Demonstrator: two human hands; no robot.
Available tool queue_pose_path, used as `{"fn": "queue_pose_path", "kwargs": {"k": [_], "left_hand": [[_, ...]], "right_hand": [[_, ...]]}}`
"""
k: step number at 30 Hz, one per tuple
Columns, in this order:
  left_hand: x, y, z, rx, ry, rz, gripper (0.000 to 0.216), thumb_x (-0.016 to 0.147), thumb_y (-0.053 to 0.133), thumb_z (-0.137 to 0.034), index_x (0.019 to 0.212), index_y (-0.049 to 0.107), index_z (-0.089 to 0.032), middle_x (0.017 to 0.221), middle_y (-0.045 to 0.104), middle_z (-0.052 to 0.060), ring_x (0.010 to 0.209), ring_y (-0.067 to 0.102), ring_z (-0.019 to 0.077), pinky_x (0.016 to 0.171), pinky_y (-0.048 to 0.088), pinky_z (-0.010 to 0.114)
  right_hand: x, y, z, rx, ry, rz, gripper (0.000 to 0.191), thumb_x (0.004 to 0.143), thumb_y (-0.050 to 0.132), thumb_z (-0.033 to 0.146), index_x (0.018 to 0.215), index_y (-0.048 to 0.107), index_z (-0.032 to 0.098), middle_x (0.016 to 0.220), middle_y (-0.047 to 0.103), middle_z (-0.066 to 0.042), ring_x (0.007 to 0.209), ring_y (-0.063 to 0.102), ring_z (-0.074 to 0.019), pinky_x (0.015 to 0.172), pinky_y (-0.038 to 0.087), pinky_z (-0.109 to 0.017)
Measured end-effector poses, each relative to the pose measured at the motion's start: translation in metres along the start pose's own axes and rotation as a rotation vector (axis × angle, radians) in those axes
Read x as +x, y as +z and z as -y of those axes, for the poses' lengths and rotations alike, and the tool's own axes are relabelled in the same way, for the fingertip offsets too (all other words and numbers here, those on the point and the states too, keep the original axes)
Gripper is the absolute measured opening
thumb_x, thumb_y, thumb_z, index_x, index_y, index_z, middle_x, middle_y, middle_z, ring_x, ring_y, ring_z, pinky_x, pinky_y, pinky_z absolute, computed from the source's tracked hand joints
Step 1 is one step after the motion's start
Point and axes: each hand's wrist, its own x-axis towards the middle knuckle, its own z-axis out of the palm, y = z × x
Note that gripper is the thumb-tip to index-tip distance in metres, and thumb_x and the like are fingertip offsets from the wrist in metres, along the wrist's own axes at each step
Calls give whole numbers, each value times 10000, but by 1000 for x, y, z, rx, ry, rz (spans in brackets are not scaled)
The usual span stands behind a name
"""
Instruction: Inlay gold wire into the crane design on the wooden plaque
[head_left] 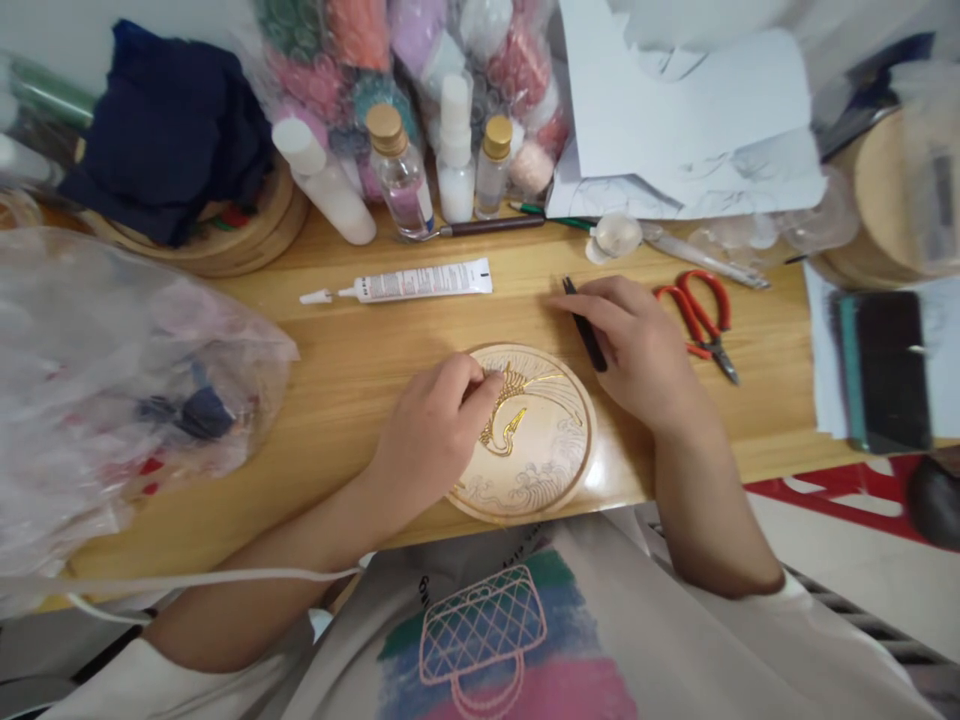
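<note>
A round wooden disc (544, 455) lies near the table's front edge, drawn with waves and a bird outlined in gold wire (517, 400). My left hand (431, 430) rests on the disc's left side, fingers curled and pinching at the gold wire near the bird's wing. My right hand (637, 345) sits at the disc's upper right edge, closed on a thin black tool (586, 330) that points away from me.
A white glue tube (412, 283) lies behind the disc. Red-handled scissors (701, 315) lie to the right, a dark phone (885, 370) beyond them. Bottles (401, 175), bagged beads and papers line the back. A clear plastic bag (112, 380) fills the left.
</note>
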Motion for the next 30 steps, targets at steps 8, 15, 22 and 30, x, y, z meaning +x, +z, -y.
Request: {"fn": "queue_pose_path", "kwargs": {"k": [8,15,22,30], "left_hand": [[-3,3,4,58,112,-70,346,1073,359,-276,940,654,-153,846,640,37,742,588,170,687,438,308],[-2,3,4,69,112,-51,389,1080,321,-293,949,660,-153,869,658,52,771,597,174,704,451,302],[-2,4,6,70,112,-46,408,1077,291,-285,951,658,-157,863,667,56,786,610,177,713,472,304],[-2,4,5,135,188,-124,385,1082,331,-249,916,660,-139,833,644,39,728,585,153,682,437,283]], "right_hand": [[-7,-7,15,-131,65,108,432,901,470,53,1210,710,236,1193,673,-118,1050,643,-303,901,551,-469],[-5,-40,11,-219,327,-59,330,897,525,158,1152,731,193,1057,729,-124,1006,668,-300,887,535,-457],[3,-67,-5,-442,789,155,213,875,612,293,960,738,144,959,744,-172,873,666,-310,719,444,-386],[10,-62,-8,-476,843,225,138,785,641,220,911,691,192,843,706,-91,758,604,-240,626,362,-326]]}}
